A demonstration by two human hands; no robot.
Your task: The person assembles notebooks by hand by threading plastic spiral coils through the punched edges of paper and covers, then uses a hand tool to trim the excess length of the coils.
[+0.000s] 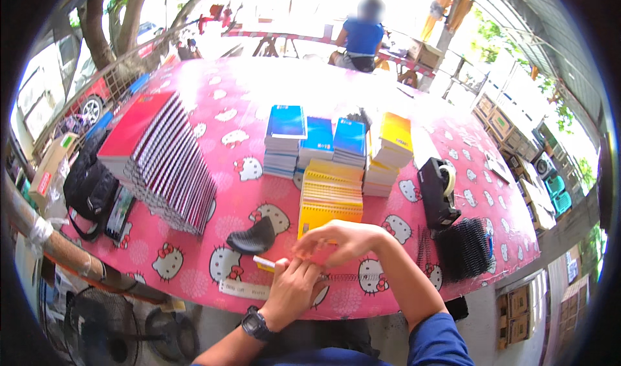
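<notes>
At the table's near edge my two hands work close together over a small yellow notebook point(264, 263), mostly hidden beneath them. My left hand point(296, 283), with a black watch at the wrist, is closed on the notebook. A thin dark spiral coil point(352, 277) stretches out to the right of it. My right hand point(343, 242) arches over the left fingers, its fingertips bent together; what they pinch is too small to make out. Just beyond lies a fanned stack of yellow spiral notebooks point(330, 198). A curved black object point(251, 236) rests to the left, and a whitish ruler point(242, 289) lies nearer.
Tall stacked red spiral notebooks point(162, 165) lean at left, beside a black backpack point(94, 178). Blue notebooks point(285, 123) and more yellow ones point(393, 136) stand behind. At right are a tape dispenser point(438, 194) and bundled black coils point(462, 249). A person point(363, 36) sits far back.
</notes>
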